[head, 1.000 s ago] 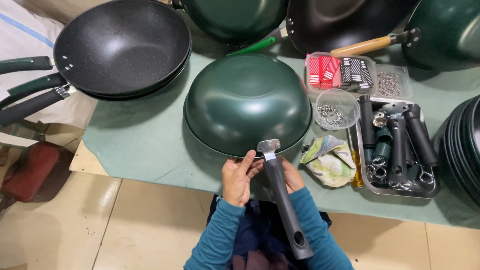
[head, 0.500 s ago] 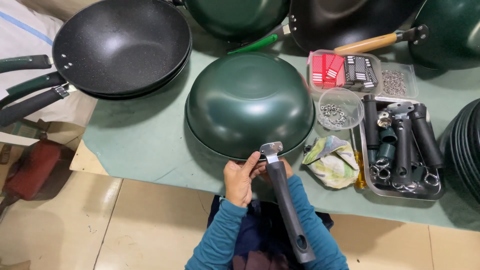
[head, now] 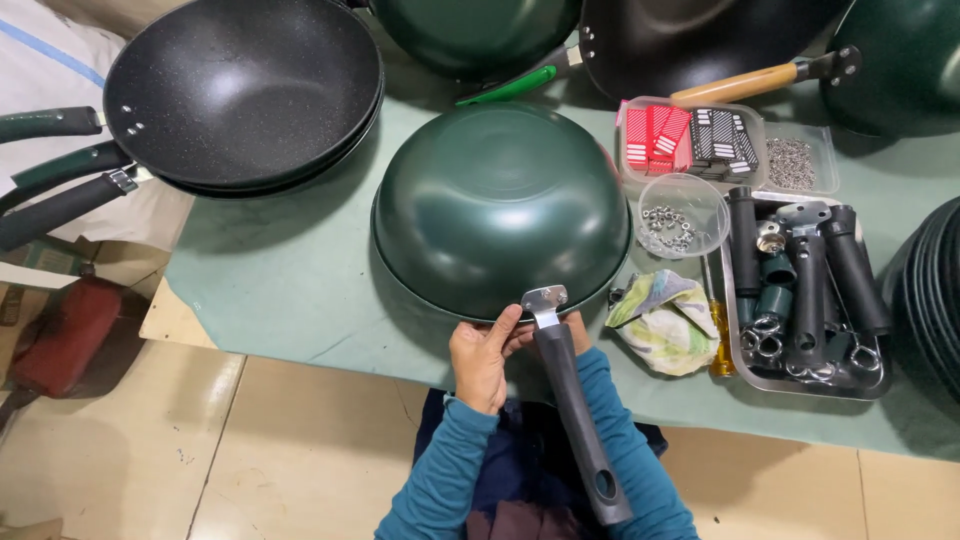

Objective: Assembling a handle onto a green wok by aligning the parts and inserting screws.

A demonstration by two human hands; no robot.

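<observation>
A dark green wok [head: 500, 205] lies upside down on the green table cover [head: 290, 290]. A long black handle [head: 572, 400] with a metal bracket at its top end rests against the wok's near rim and points back toward me. My left hand [head: 482, 360] holds the rim and the upper end of the handle from the left. My right hand [head: 574, 328] is mostly hidden behind the handle, its fingers at the handle's top just under the rim.
Stacked black pans [head: 240, 90] sit at the far left. A metal tray [head: 760, 375] of black handles, a clear bowl of nuts [head: 682, 215], a rag [head: 665, 320], a yellow screwdriver [head: 720, 340] and boxes of small parts [head: 690, 135] lie to the right. More woks line the back.
The handle's bracket has stayed at the wok's near rim while both hands shifted only slightly around it. The wok has not moved.
</observation>
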